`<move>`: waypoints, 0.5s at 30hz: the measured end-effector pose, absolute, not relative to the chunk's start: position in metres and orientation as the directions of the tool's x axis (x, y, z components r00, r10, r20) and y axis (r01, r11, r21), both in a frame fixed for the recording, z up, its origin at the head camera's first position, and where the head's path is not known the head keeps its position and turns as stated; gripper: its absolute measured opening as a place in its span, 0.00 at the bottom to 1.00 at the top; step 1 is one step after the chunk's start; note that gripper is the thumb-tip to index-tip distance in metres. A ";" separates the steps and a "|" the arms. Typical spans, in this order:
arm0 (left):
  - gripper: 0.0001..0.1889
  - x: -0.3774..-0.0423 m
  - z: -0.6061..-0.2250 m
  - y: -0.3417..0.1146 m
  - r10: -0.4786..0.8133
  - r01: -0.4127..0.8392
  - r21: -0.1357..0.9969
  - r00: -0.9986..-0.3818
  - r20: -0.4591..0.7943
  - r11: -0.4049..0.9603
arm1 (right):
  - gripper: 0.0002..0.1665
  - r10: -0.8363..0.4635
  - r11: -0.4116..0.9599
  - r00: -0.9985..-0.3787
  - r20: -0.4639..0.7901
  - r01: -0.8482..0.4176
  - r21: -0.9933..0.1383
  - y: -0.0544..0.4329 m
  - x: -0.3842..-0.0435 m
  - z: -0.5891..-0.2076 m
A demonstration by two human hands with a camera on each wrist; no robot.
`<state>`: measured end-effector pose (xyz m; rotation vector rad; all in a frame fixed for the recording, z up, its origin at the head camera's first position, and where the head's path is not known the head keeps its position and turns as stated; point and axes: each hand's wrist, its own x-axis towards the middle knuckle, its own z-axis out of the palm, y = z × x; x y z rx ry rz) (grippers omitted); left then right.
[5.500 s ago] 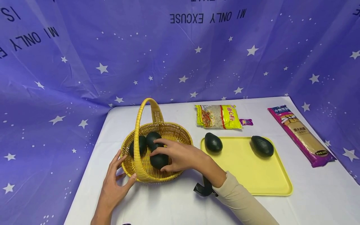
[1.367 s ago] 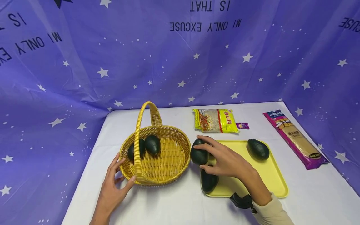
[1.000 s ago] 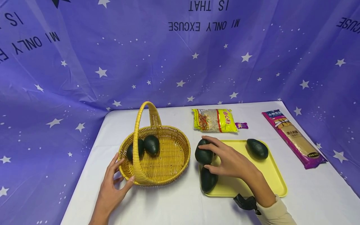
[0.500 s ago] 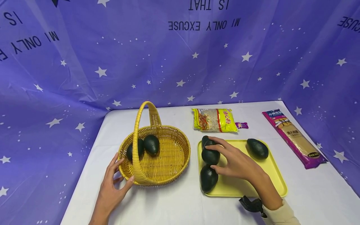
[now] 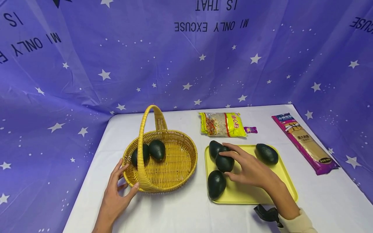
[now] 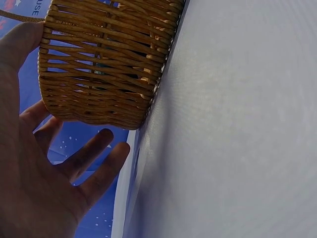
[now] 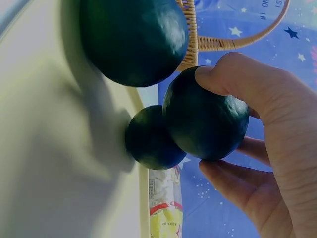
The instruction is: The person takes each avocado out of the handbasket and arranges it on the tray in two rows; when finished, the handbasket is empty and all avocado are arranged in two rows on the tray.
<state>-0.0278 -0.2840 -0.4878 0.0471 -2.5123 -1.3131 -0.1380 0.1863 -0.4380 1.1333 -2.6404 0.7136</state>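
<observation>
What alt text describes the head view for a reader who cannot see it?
The right hand holds a dark green oval fruit above a yellow rectangular tray bearing three similar fruits. The left hand touches a yellow wicker basket containing two more. Three colourful plastic packets lie behind and beside the tray.

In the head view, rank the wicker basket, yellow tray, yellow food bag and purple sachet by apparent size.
1. Wicker basket and yellow tray: too close to rank
2. Yellow food bag
3. Purple sachet

Curtain (image 5: 163,64): hung purple-blue behind and along both sides, with white stars (image 5: 255,59) and upside-down black lettering (image 5: 190,26).
Bench (image 5: 175,213): had a white top, its far left corner rounded.
Light: cast soft shadows.
</observation>
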 end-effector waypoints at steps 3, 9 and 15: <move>0.41 -0.028 -0.488 -0.284 -0.169 0.115 0.803 -0.951 0.259 0.585 | 0.43 -0.630 0.596 -0.692 0.351 -0.721 -0.353 0.189 -0.138 -0.439; 0.40 -0.028 -0.487 -0.284 -0.169 0.106 0.803 -0.954 0.249 0.587 | 0.43 -0.630 0.595 -0.689 0.358 -0.725 -0.348 0.192 -0.137 -0.439; 0.40 -0.028 -0.488 -0.284 -0.171 0.103 0.798 -0.953 0.250 0.593 | 0.43 -0.624 0.613 -0.704 0.339 -0.710 -0.345 0.196 -0.135 -0.438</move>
